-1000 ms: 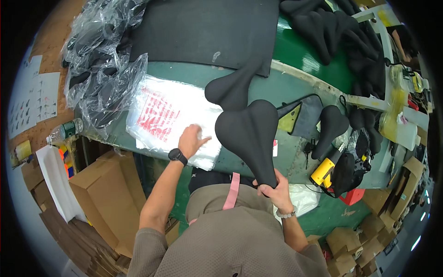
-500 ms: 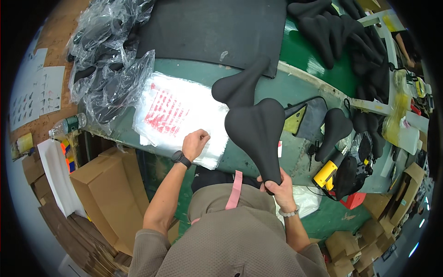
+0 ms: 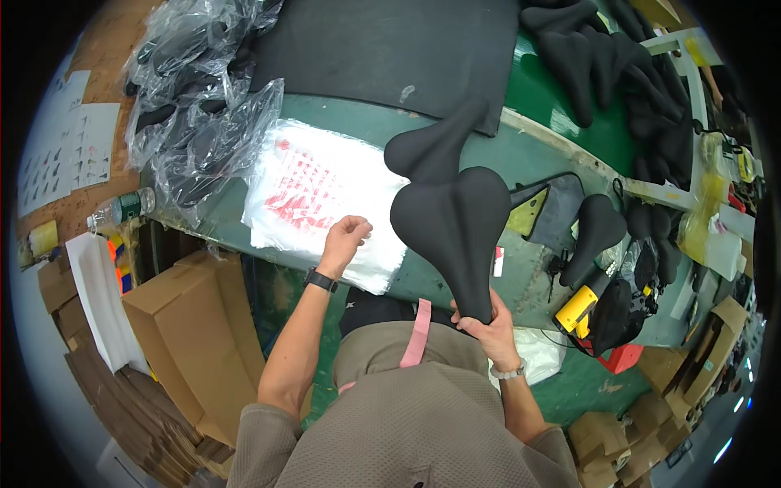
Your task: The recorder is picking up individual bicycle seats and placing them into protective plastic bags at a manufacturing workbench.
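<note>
My right hand (image 3: 488, 325) grips a black bicycle saddle (image 3: 451, 224) by its narrow nose. The saddle's wide end points away from me, over the table's near part. Behind it lies another black saddle (image 3: 431, 150), partly hidden by the held one. To the left is a stack of clear plastic bags (image 3: 374, 191) with red print. My left hand (image 3: 346, 244) is over the near part of this stack, fingers curled and thumb against them. Whether a bag edge is pinched there is too small to tell.
Plastic-wrapped saddles (image 3: 195, 122) are heaped at the far left, by a plastic bottle (image 3: 122, 209). A black mat (image 3: 382, 57) covers the table's back. More bare saddles (image 3: 590, 61) pile up at far right. A yellow tool (image 3: 576, 309) lies right; cardboard boxes (image 3: 191, 325) stand at lower left.
The held saddle has tipped up slightly and looks larger, its wide end nearer the camera. My left hand has shifted a little over the bags. The whole view has moved slightly.
</note>
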Available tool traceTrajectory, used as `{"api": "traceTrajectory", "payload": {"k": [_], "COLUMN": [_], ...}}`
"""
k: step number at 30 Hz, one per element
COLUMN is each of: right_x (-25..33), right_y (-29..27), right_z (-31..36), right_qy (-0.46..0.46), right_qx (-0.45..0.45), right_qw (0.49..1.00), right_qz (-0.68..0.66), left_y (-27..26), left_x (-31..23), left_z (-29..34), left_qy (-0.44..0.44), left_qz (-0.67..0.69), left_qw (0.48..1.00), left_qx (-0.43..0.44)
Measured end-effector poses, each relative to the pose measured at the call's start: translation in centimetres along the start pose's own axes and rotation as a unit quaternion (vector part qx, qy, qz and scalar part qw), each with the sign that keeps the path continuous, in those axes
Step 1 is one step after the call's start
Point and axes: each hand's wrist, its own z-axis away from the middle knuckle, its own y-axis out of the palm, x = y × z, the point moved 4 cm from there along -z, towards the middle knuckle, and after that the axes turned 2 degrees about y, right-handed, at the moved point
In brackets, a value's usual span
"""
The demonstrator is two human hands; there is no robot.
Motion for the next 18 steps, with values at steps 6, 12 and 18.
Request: {"api": "traceTrajectory", "payload": {"k": [6,12,18], "right_x": [-2.7,-6.4,-2.6], "right_y": [3.9,4.6,6.4], "right_z": [-5.5,-8.8,-8.3], "right_qy": [-0.196,-0.191,-0.346], "right_qx": [-0.065,-0.055,-0.013], "right_qw": [0.903,0.791,0.789], "right_qz": [0.376,0.579,0.508], "left_y": [-0.4,-1.1,8.1], "left_x": [1.9,-5.5,-11.0], "left_z": [-1.4,1.7,13.7], "left_qy": [-0.077,0.223,0.506], "left_qz": [0.175,0.058,-0.352], "left_qw": [0.98,0.954,0.779], "left_qx": [-0.048,-0.19,0.112]}}
